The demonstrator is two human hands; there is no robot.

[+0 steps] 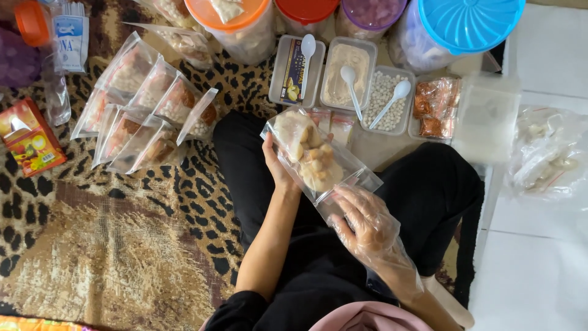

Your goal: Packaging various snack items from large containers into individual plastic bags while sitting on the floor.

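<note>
I hold a clear plastic pouch [315, 160] filled with pale snack pieces above my lap. My left hand [277, 167], bare, grips the pouch's left side. A thin clear plastic glove covers my right hand [365, 225], which pinches the pouch's open lower end. The pouch lies tilted, its filled end pointing away from me toward the trays.
Several filled pouches [147, 110] lie in a row on the leopard-print rug [122, 239] at left. Ahead are small trays with white spoons [350, 78], a tray of orange sachets [436, 105] and lidded tubs [456, 24]. A red box [27, 138] sits far left; bags [548, 156] lie at right.
</note>
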